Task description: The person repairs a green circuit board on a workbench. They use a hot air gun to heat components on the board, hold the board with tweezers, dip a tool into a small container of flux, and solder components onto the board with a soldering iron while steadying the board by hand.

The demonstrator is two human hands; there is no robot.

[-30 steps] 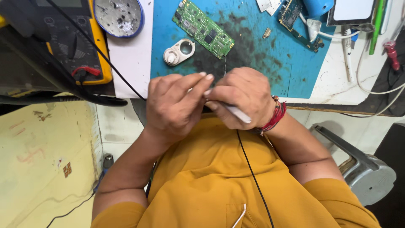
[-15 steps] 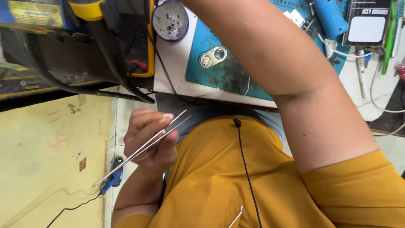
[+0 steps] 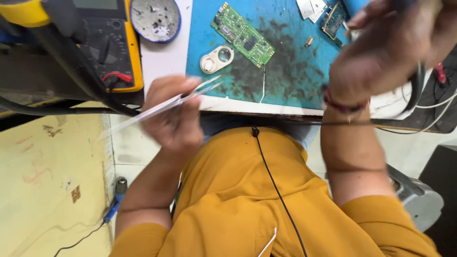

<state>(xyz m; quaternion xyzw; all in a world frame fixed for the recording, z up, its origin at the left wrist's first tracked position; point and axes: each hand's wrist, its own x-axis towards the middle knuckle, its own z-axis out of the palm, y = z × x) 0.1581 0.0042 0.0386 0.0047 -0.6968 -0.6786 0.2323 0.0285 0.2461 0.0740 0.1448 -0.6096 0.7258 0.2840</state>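
**A:** From my feed, the left hand (image 3: 173, 119) is pinching a pair of tweezers (image 3: 166, 105), fingers pressed together round the shaft, tips pointing up toward the edge of the blue mat (image 3: 295, 76). They sit in front of the chest, just short of the bench, and they are blurred, so I can't tell whether the tips hold anything.

**B:** And the right hand?

**A:** The right hand (image 3: 385, 52) is raised over the right side of the mat, curled, near some cables (image 3: 428, 109). It is too blurred; I cannot tell whether it grips anything.

**B:** Where's the work?

**A:** The green board (image 3: 243, 34) lies flat on the mat, apart from both hands, with a small white ringed part (image 3: 216, 59) just beside its lower left end. A multimeter (image 3: 107, 45) stands to the left, a round tin (image 3: 155, 18) beside it.

**B:** How would you handle it?

**A:** I'd judge a steady hand matters most: rest the left wrist on the bench edge, keep a light squeeze, and approach the board at a low angle, clear of the thin wire (image 3: 263, 83) below it.
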